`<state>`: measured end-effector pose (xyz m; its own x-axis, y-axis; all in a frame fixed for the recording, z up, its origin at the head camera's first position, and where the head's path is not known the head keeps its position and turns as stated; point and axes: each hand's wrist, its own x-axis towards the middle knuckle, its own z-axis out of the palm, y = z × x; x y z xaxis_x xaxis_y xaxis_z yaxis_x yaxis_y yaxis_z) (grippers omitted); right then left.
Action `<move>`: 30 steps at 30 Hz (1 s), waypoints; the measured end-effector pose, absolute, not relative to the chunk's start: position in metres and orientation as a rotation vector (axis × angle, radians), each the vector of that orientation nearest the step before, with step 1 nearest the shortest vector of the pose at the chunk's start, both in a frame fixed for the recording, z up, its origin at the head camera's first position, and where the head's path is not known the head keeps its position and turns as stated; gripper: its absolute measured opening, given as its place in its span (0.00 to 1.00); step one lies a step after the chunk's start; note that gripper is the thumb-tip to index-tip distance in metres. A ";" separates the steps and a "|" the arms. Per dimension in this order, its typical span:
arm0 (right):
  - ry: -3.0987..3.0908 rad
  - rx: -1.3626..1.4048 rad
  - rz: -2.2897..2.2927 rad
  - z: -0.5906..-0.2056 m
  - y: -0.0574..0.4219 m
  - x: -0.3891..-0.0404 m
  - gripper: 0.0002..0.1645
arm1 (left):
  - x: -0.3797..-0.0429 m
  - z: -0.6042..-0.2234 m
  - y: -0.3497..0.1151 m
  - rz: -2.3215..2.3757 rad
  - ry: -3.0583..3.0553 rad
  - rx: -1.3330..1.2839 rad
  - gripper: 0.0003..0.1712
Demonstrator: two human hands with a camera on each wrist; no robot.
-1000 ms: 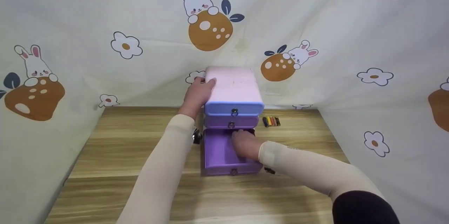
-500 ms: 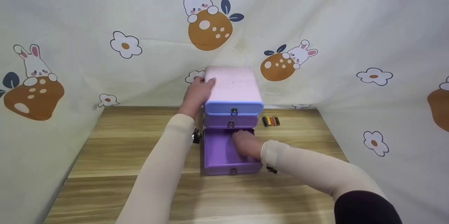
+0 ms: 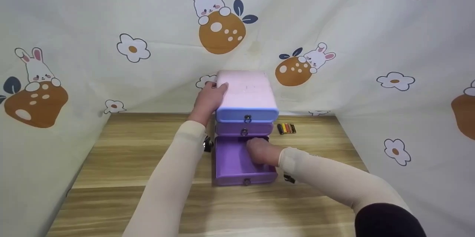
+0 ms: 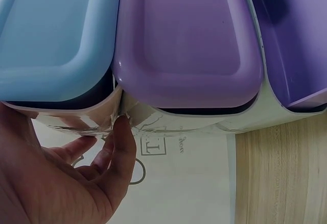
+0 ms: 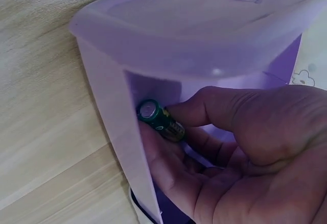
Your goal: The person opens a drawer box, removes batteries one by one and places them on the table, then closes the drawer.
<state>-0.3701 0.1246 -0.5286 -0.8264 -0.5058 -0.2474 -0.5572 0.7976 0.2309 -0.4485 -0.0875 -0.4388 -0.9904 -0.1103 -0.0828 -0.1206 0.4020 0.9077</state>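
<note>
A small drawer cabinet (image 3: 246, 88) with a pale pink top stands at the back of the table. Its blue top drawer (image 3: 232, 115) and purple middle drawer (image 3: 228, 129) are closed, while the purple bottom drawer (image 3: 232, 159) is pulled out. My left hand (image 3: 209, 99) grips the cabinet's upper left side, thumb over the top; the left wrist view has its fingertips against the side wall. Inside the pulled-out drawer, my right hand (image 5: 230, 142) pinches a green battery (image 5: 159, 119) between thumb and fingers, close to the side wall.
Several small batteries (image 3: 287, 128) lie in a row on the table right of the cabinet. Left of it sits a small black shiny object (image 3: 207, 144), and another black object (image 3: 289, 178) lies by the right sleeve. A printed cloth (image 3: 167, 70) hangs behind the wooden table (image 3: 141, 151).
My right hand has shifted slightly to the right within the drawer, uncovering more of the black object near the sleeve. The left hand and cabinet stay as they were.
</note>
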 end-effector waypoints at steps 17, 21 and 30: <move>2.740 -0.773 -0.094 -0.513 0.136 -0.371 0.21 | -0.449 -0.441 -0.087 1.698 2.644 -0.214 0.47; 2.710 -0.747 -0.204 -0.507 0.139 -0.370 0.20 | -0.448 -0.439 -0.087 1.707 2.642 -0.213 0.46; 2.690 -0.815 -0.216 -0.496 0.142 -0.366 0.19 | -0.450 -0.439 -0.087 1.693 2.622 -0.228 0.48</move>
